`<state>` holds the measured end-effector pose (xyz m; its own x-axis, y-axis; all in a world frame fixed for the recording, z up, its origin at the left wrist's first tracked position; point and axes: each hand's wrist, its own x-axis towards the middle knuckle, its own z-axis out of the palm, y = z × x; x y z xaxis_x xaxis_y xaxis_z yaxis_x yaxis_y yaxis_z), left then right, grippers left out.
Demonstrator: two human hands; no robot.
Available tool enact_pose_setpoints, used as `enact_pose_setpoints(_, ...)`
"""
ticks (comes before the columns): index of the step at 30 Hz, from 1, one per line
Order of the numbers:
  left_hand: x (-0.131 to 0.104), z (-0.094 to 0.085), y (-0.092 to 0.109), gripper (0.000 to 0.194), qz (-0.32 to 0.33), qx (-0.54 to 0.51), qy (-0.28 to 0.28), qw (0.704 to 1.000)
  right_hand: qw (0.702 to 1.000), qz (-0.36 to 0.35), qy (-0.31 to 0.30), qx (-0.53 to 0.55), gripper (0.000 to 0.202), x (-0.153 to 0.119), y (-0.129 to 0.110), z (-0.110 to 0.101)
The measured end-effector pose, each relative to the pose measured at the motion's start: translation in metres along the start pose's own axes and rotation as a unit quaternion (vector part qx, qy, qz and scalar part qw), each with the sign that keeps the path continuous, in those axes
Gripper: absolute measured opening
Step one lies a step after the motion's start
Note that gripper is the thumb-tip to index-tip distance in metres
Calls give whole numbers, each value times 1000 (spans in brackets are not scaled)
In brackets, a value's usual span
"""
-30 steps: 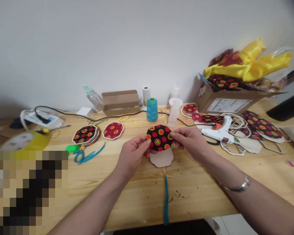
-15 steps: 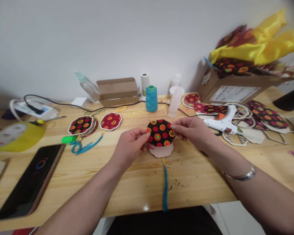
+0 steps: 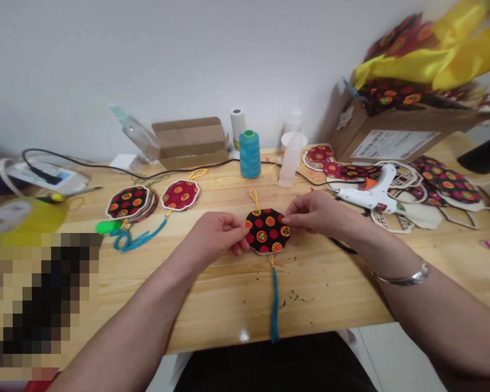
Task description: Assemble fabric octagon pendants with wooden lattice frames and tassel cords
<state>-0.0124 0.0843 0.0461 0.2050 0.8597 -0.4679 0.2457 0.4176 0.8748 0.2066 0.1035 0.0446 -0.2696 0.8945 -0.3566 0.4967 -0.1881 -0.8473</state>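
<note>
Both hands, left hand (image 3: 218,235) & right hand (image 3: 316,214), pinch fabric disc (image 3: 267,231) btwn fingers, flat on table (image 3: 330,294).

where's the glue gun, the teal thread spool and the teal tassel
glue gun (image 3: 373,195), head view, on its white body
teal thread spool (image 3: 249,157), head view, on the wound thread
teal tassel (image 3: 274,302), head view, mid-length on the strands

Both arms are being held out in front of the body, bent in so that the two hands are being brought close together in the middle. The left hand (image 3: 218,235) is being kept low with its fingers curled and its fingertips pinched together. The right hand (image 3: 316,213) is being held a little higher, palm down, with its thumb and fingers pinched too. A silver bracelet (image 3: 404,276) is being worn on the right wrist.
</note>
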Motion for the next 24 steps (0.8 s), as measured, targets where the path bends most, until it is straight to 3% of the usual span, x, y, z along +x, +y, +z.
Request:
enact_pose_setpoints(7,2,0,-4,12,0,47,12,999,998,-26,30,-57,17,2,4,1)
enact_pose_setpoints(24,3,0,-5,18,-22,120,3,993,991,9,14,-131,19,4,-1,3)
